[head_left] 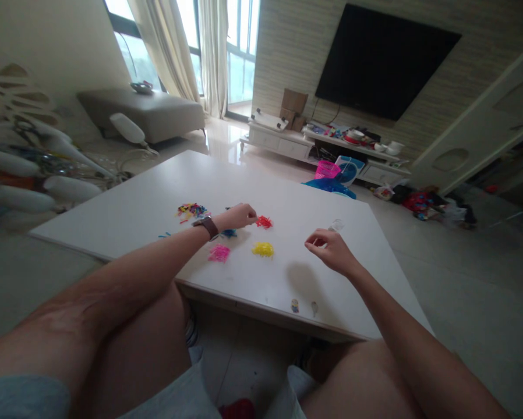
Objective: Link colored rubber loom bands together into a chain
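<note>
My left hand (240,216), with a watch (208,227) on its wrist, reaches over the white table (165,180). Its fingers are pinched together at the edge of a red pile (265,223) of small pieces; anything between them is too small to see. My right hand (334,251) hovers over the table's right side, thumb and fingertips closed, with what they hold not clear. Nearby lie a yellow pile (264,250), a pink pile (219,253) and a partly hidden blue pile (230,233). A mixed-colour pile (187,209) sits farther left. Behind my right hand is a clear item (338,224).
Close to the table's near edge lie a small yellow-and-blue figure (294,305) and a small pale piece (314,308). White-padded equipment (71,189) stands at the left. Beyond the table are a pink basket (327,170) and a low cabinet (283,144).
</note>
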Motion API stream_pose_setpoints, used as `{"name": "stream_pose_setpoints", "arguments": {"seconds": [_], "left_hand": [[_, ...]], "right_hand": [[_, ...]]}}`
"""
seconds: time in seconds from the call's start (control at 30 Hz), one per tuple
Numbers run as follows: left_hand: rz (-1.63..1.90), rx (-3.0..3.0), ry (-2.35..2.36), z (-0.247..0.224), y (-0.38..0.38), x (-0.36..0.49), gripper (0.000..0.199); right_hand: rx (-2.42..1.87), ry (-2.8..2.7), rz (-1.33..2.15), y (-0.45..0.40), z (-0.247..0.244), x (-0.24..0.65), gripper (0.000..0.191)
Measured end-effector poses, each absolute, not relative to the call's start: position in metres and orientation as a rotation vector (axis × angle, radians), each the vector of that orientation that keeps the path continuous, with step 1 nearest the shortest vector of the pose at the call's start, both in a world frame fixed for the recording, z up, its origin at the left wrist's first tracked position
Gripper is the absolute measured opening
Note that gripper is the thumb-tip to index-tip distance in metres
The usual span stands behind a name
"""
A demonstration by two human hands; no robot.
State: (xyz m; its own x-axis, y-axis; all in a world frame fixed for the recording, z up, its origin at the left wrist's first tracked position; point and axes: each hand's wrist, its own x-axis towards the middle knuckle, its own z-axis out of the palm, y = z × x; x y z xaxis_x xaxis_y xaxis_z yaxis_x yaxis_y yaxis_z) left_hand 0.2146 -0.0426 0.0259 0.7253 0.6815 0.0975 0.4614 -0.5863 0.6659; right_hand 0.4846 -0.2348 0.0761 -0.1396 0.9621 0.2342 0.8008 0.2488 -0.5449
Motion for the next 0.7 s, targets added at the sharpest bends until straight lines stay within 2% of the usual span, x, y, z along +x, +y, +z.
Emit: {"name": "stream_pose_setpoints", "arguments": {"seconds": [0.17,0.37,0.7], "left_hand": [[0.534,2.169,1.205,0.049,-0.009,0.144,0.028],[0.496,1.907,1.43,0.031,0.001,0.052,0.035],[-0.147,1.885,1.433,-0.003,0.007,-0.008,0.043]], "right_hand": [[-1.602,-2.01,0.427,-0.239,0.078,0.487,0.014],[-1.624,-2.03,0.455,-0.241,0.078,0.494,0.018],[-1.653,-2.101,0.482,-0.231,0.076,0.485,0.021]]}}
